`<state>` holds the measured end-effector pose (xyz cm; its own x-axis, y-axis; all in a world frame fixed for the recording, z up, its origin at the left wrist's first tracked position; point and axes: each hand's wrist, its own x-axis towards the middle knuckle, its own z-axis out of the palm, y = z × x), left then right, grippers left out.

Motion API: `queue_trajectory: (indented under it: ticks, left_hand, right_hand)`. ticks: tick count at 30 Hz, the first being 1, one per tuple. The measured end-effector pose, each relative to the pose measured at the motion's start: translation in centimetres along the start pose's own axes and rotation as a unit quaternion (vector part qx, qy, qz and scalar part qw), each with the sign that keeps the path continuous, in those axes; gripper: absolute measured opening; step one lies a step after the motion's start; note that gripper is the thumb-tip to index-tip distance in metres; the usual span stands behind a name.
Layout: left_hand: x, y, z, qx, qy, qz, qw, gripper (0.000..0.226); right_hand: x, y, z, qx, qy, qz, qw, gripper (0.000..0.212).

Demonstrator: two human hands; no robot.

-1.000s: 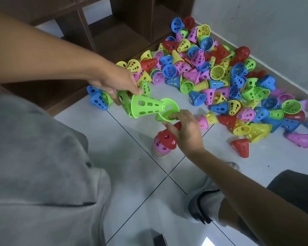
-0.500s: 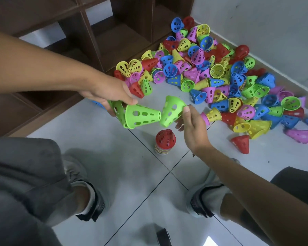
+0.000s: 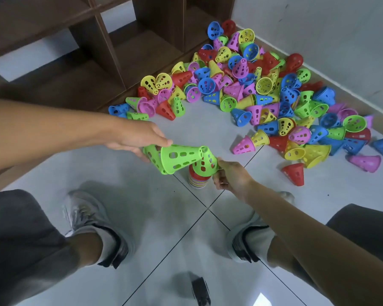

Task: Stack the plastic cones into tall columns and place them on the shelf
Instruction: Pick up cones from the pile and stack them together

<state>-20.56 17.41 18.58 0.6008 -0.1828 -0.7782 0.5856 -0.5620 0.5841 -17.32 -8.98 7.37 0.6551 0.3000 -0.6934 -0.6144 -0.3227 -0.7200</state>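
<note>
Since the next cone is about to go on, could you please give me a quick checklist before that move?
1. Left hand grips the nested green perforated plastic cones, held sideways: ok.
2. Right hand pinches the single green plastic cone at its rim: ok.
3. Single cone's wide opening faces the stack's narrow tip: not ok, its narrow end meets the tip.
4. Multicoloured standing cone column on the floor is upright: ok.
5. Brown wooden shelf compartment has room: cannot tell.
</note>
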Motion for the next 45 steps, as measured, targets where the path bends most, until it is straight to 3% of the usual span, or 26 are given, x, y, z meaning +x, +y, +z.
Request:
queue_trajectory:
  ticks: [6, 8, 10, 13, 15, 17, 21, 25, 29, 34, 36, 45]
  left_hand:
    - [1.0, -1.1, 3.2, -0.156, 0.051, 0.045, 0.985, 0.034]
    - [1.4, -1.2, 4.2, -0.198, 0.085, 0.061, 0.975, 0.032]
    - [1.9, -1.3, 4.9, -0.212, 0.121, 0.079, 0.967, 0.032]
    - [2.3, -0.8, 5.7, -0.241, 0.158, 0.108, 0.952, 0.022]
    - [2.4, -0.4, 6.0, -0.262, 0.178, 0.125, 0.940, 0.019]
    - [2.5, -0.2, 6.4, -0.281, 0.195, 0.132, 0.930, 0.021]
    - [2.0, -0.1, 7.1, -0.303, 0.213, 0.136, 0.919, 0.021]
    - [1.6, 0.9, 7.9, -0.341, 0.238, 0.157, 0.896, 0.022]
    - [1.5, 2.2, 9.2, -0.470, 0.198, 0.169, 0.843, 0.038]
    - [1.2, 3.3, 10.0, -0.576, 0.147, 0.163, 0.788, 0.033]
    - [1.3, 3.3, 10.2, -0.574, 0.143, 0.157, 0.791, 0.035]
    - [1.1, 3.1, 11.3, -0.440, 0.084, 0.205, 0.870, 0.035]
  right_hand:
    - [0.0, -0.3, -0.8, -0.135, 0.069, 0.004, 0.988, 0.042]
    - [-0.2, -0.8, -1.2, -0.196, 0.145, -0.074, 0.967, 0.043]
    - [-0.9, -2.1, -1.5, -0.171, 0.183, -0.183, 0.951, 0.047]
    - [-2.4, -4.8, -1.6, -0.072, 0.086, -0.286, 0.952, 0.049]
    - [-3.2, -6.0, -1.3, -0.098, 0.031, -0.321, 0.941, 0.050]
    - [-3.6, -6.6, -0.8, -0.135, 0.009, -0.332, 0.934, 0.040]
    - [-4.3, -6.4, -0.5, -0.177, 0.036, -0.355, 0.917, 0.026]
    - [-5.3, -5.3, -1.0, -0.118, 0.083, -0.334, 0.932, 0.020]
    - [-6.1, -4.5, -1.1, -0.069, 0.104, -0.318, 0.940, 0.016]
    - [-6.0, -3.8, -0.4, 0.017, 0.111, -0.292, 0.950, 0.022]
    - [-5.6, -3.5, -0.1, 0.034, 0.116, -0.287, 0.950, 0.024]
    - [-5.2, -1.8, 2.4, 0.122, 0.109, -0.260, 0.952, 0.023]
